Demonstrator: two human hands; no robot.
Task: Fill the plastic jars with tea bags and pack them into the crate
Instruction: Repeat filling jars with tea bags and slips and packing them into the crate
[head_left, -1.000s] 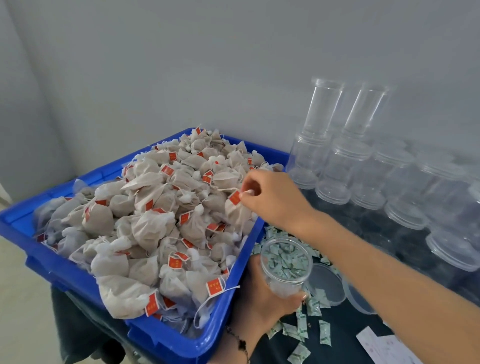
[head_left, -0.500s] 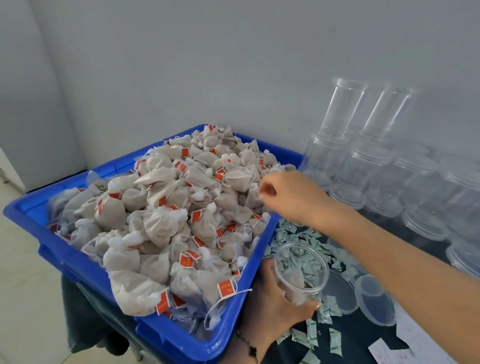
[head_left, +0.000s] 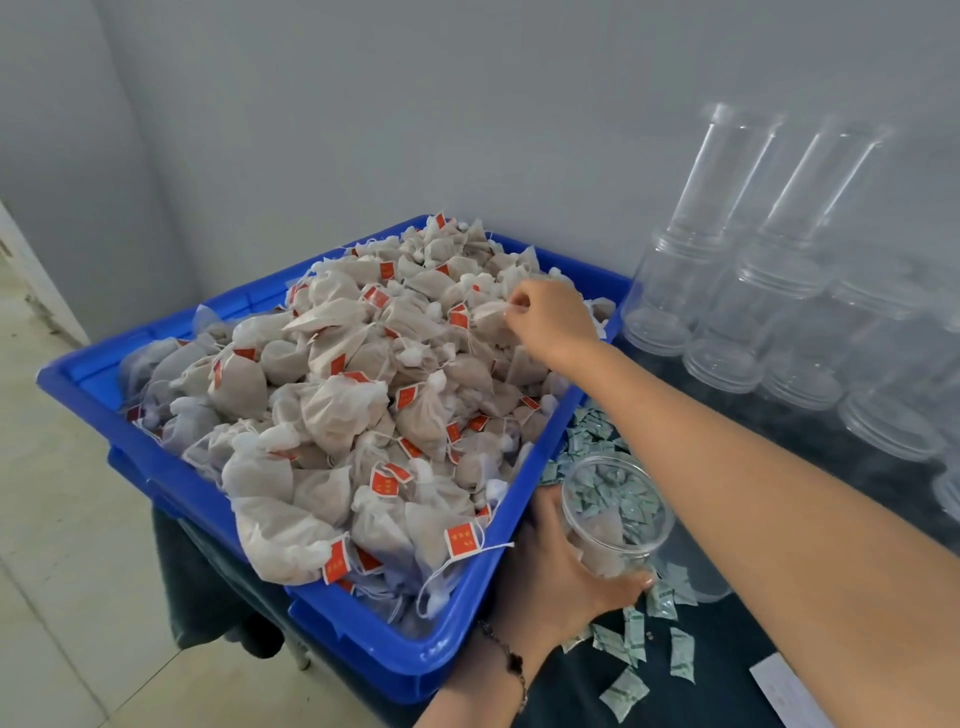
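Barely begun: beside the blue crate (head_left: 363, 639), left hand (head_left: 558, 571) grips a near-empty jar (head_left: 613, 514); right hand (head_left: 550, 317) pinches a tea bag (head_left: 491, 317); many empty jars (head_left: 727, 322) wait.

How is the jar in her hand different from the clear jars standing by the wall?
The held jar is open on top and gripped by the left hand; the jars by the wall stand untouched, some stacked. The held jar has a tea bag inside; those look empty. Both are clear plastic.

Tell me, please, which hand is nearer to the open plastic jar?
Left. The left hand grips the jar; the right hand pinches a tea bag far back in the blue crate.
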